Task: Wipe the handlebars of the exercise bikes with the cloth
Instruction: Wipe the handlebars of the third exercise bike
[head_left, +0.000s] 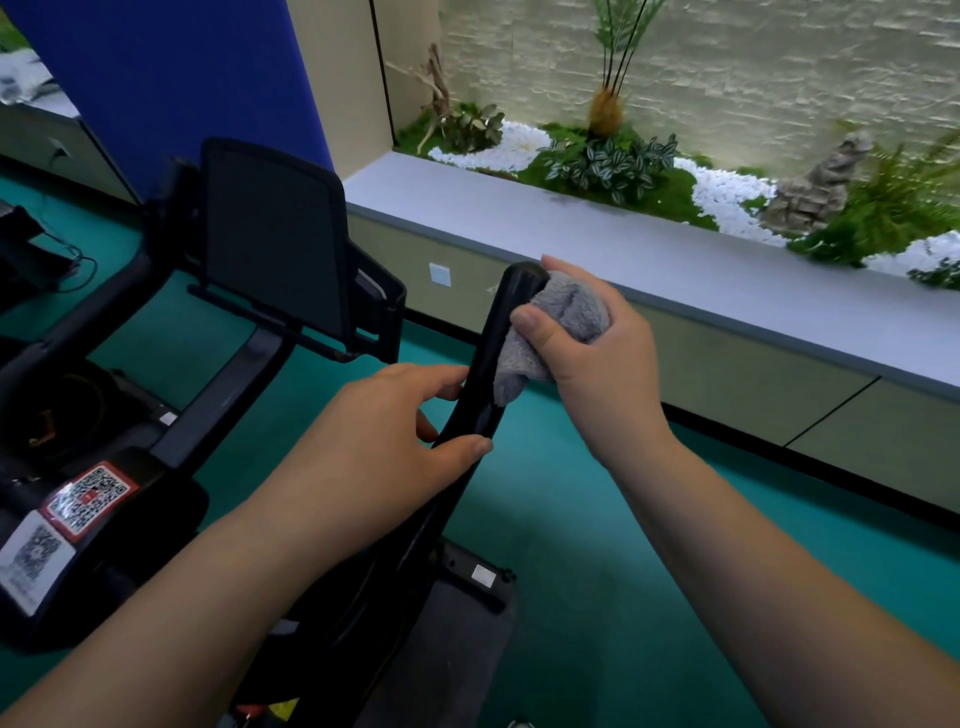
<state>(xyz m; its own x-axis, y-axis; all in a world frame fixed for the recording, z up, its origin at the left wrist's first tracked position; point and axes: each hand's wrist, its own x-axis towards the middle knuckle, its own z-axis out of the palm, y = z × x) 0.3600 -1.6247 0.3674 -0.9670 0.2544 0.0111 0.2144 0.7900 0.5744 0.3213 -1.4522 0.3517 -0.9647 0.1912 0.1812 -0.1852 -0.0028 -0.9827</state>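
Observation:
A black handlebar (493, 358) of an exercise bike rises through the middle of the view, its rounded tip at the top. My right hand (597, 353) grips a bunched grey cloth (563, 322) and presses it against the right side of the bar just below the tip. My left hand (395, 431) is wrapped around the bar lower down, thumb on its right edge and fingers on the left. The lower stretch of the bar is hidden behind my left hand and forearm.
The bike's black screen (275, 239) stands to the left on its stem, above a frame with QR-code stickers (88, 499). A grey ledge (623, 260) fronts a planter with white pebbles and plants on the right. Green floor (623, 597) lies below.

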